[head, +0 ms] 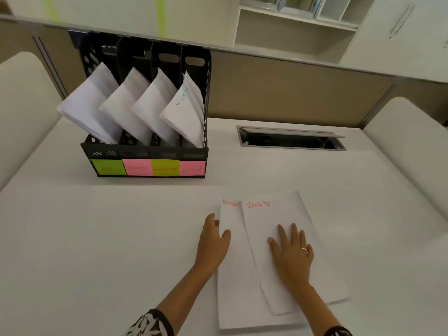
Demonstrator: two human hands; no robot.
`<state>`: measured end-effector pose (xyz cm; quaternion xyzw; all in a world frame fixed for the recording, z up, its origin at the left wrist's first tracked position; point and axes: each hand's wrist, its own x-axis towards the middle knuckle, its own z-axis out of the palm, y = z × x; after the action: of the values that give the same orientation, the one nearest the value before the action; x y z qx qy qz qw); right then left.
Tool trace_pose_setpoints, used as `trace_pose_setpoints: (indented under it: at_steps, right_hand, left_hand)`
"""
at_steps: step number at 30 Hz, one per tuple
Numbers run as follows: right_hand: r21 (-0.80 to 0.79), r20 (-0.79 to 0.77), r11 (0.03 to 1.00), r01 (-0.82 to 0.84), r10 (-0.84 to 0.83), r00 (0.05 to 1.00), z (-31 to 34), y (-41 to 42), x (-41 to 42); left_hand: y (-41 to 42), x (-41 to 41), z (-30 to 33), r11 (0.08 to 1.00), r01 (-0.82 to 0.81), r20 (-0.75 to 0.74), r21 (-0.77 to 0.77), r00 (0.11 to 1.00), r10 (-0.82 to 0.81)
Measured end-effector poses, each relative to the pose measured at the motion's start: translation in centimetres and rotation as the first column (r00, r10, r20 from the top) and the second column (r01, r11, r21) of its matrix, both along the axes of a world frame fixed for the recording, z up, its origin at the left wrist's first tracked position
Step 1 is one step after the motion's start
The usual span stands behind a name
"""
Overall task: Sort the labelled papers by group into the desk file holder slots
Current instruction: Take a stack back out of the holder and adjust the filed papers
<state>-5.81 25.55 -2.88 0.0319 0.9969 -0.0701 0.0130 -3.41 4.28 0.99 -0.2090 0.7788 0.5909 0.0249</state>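
Note:
Two white sheets lie overlapped on the white desk in front of me. The upper one, labelled SPORTS [286,214] in red, rests under my flat right hand [292,248]. Beneath it, shifted left, lies the sheet labelled FINANCE [232,275]; my left hand [213,241] touches its left edge, thumb on top of the paper, fingers at or under the edge. A black file holder [145,154] stands at the back left with several slots, each holding leaning white papers. Green and pink sticky labels [148,168] run along its front.
A cable tray opening with a grey lid [291,139] is set into the desk at the back right. A tan partition [278,93] runs behind the desk. Cream curved dividers [21,112] flank both sides.

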Motion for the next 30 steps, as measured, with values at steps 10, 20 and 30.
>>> trace_pose_setpoints:
  at_steps: [10,20,30]
  right_hand:
    - [-0.079,0.048,0.991,-0.104,0.108,0.993,-0.1,-5.9,1.5]
    - [-0.199,0.067,0.980,0.025,-0.012,0.998,3.0,-9.6,-1.0]
    - [-0.549,0.148,0.822,0.151,-0.083,0.986,4.5,-10.9,-3.0]
  left_hand:
    - [-2.3,1.6,-0.7,0.968,-0.056,0.022,-0.243,0.998,0.063]
    - [-13.2,4.8,-0.7,0.810,-0.203,0.002,-0.550,0.970,0.244]
    - [-19.6,6.5,-1.6,0.702,-0.281,-0.099,-0.654,0.952,0.289]
